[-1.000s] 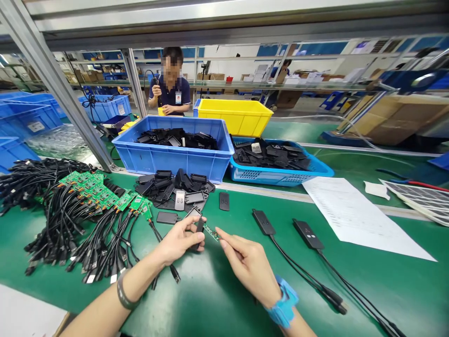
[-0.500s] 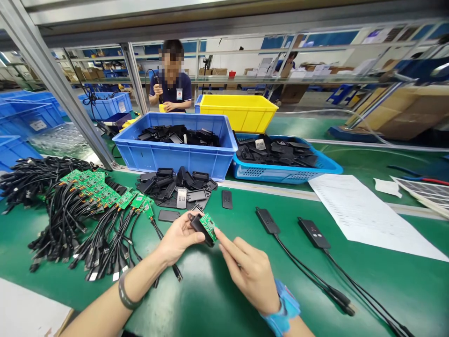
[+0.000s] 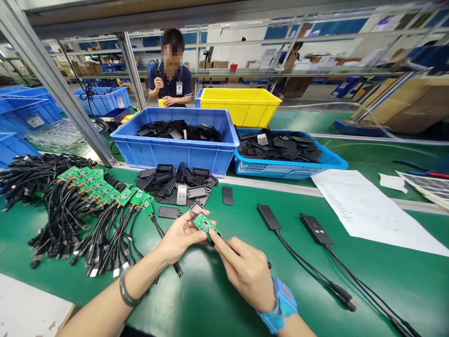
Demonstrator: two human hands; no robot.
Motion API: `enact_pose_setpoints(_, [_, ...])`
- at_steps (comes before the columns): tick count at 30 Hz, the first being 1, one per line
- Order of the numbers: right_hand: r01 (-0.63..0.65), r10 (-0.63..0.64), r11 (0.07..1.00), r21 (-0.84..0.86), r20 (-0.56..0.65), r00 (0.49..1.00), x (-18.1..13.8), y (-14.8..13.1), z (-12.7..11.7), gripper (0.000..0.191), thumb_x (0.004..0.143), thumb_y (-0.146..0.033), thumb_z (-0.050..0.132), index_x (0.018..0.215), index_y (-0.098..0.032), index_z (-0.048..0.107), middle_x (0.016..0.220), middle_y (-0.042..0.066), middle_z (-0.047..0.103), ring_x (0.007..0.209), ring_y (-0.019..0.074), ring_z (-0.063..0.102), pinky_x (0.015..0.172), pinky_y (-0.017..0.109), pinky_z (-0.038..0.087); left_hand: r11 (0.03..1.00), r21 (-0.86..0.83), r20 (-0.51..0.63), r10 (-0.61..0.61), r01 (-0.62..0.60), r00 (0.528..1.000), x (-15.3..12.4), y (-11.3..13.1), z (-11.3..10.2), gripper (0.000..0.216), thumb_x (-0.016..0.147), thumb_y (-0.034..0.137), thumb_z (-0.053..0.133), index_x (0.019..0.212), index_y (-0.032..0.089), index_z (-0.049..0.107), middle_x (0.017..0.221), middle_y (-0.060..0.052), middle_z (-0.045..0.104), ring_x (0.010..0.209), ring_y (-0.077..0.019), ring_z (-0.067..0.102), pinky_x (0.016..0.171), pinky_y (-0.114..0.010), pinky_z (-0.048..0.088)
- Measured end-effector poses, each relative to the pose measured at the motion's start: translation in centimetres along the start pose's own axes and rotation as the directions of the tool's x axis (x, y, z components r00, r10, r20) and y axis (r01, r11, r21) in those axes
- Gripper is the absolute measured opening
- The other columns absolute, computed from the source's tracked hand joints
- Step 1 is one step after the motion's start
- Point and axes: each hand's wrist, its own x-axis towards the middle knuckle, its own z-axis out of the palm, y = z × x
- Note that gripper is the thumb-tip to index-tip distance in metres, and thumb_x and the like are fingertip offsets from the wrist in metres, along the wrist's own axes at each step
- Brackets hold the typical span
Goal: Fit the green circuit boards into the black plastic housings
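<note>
My left hand [image 3: 177, 238] grips a small black plastic case, mostly hidden behind a green circuit board [image 3: 202, 223]. The board lies over the case, face up. My right hand [image 3: 247, 269] has its index fingertip on the board's near end; the other fingers curl below, and its thumb is hidden. Just beyond my hands lies a heap of black case parts [image 3: 163, 182], with one flat black cover [image 3: 228, 195] to its right. Left of my hands are many green boards [image 3: 105, 189] wired to black cables [image 3: 59, 222].
Two closed black units with cables [image 3: 269, 218] lie at right, near a printed sheet [image 3: 354, 201]. Behind stand a blue bin [image 3: 175, 152] and a blue basket [image 3: 280, 169] of black parts, plus a yellow bin [image 3: 238, 107]. A co-worker [image 3: 171, 77] sits across; a metal post [image 3: 63, 79] rises at left.
The circuit board has turned from a tilted position to lie flatter over the case, its face now more toward me. My right fingertip has shifted slightly left on it.
</note>
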Motion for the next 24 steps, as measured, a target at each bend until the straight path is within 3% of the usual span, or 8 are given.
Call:
enact_pose_setpoints(11, [-0.007, 0.006, 1.000, 0.020, 0.073, 0.997, 0.1, -0.2, 0.1, 0.045, 0.095, -0.015, 0.037, 0.140, -0.017, 0.044, 0.072, 0.003, 0.057, 0.061, 0.0147, 0.053, 0.056, 0.026, 0.041, 0.999, -0.043, 0.060, 0.009, -0.006, 0.998, -0.1, 0.1, 0.2, 0.050, 0.075, 0.022, 0.074, 0.121, 0.020, 0.055, 0.117, -0.012, 0.064, 0.101, -0.0234, 0.063, 0.082, -0.035, 0.053])
enact_pose_setpoints(17, [-0.030, 0.025, 0.998, 0.050, 0.107, 0.994, 0.2, -0.6, 0.6, 0.040, 0.096, -0.016, 0.036, 0.133, -0.017, 0.051, 0.073, 0.004, 0.058, 0.061, 0.0155, 0.056, 0.055, 0.026, 0.041, 0.999, -0.018, -0.131, 0.047, -0.050, 0.990, -0.1, -0.9, 0.9, 0.030, 0.081, 0.032, 0.068, 0.106, 0.017, 0.059, 0.103, -0.010, 0.068, 0.094, -0.0224, 0.066, 0.075, -0.033, 0.054])
enact_pose_setpoints(19, [-0.106, 0.091, 0.985, 0.137, 0.116, 0.989, 0.3, -0.9, 0.8, 0.037, 0.097, -0.020, 0.037, 0.131, -0.018, 0.051, 0.073, 0.003, 0.059, 0.060, 0.0153, 0.056, 0.055, 0.025, 0.042, 0.998, 0.005, -0.185, 0.060, -0.060, 0.981, 0.0, -1.4, 1.0, 0.030, 0.080, 0.034, 0.068, 0.102, 0.016, 0.058, 0.098, -0.009, 0.069, 0.087, -0.0211, 0.067, 0.071, -0.031, 0.054])
enact_pose_setpoints(21, [-0.265, 0.233, 0.923, 0.280, 0.144, 0.962, 0.4, -0.9, 0.8, 0.030, 0.096, -0.026, 0.041, 0.123, -0.018, 0.053, 0.069, 0.001, 0.059, 0.056, 0.0141, 0.055, 0.053, 0.024, 0.042, 0.997, 0.035, -0.212, 0.081, -0.075, 0.974, 0.1, -1.6, 0.9, 0.031, 0.080, 0.035, 0.068, 0.101, 0.016, 0.058, 0.095, -0.008, 0.070, 0.083, -0.0200, 0.068, 0.070, -0.030, 0.053])
enact_pose_setpoints(24, [-0.516, 0.420, 0.740, 0.431, 0.303, 0.855, 0.8, -0.7, 0.6, 0.020, 0.091, -0.036, 0.050, 0.094, -0.019, 0.059, 0.059, -0.003, 0.055, 0.049, 0.0119, 0.049, 0.048, 0.022, 0.039, 0.990, 0.084, -0.209, 0.127, -0.111, 0.970, 0.2, -1.6, 0.8, 0.030, 0.080, 0.035, 0.067, 0.100, 0.015, 0.056, 0.092, -0.008, 0.070, 0.081, -0.0198, 0.068, 0.072, -0.031, 0.053])
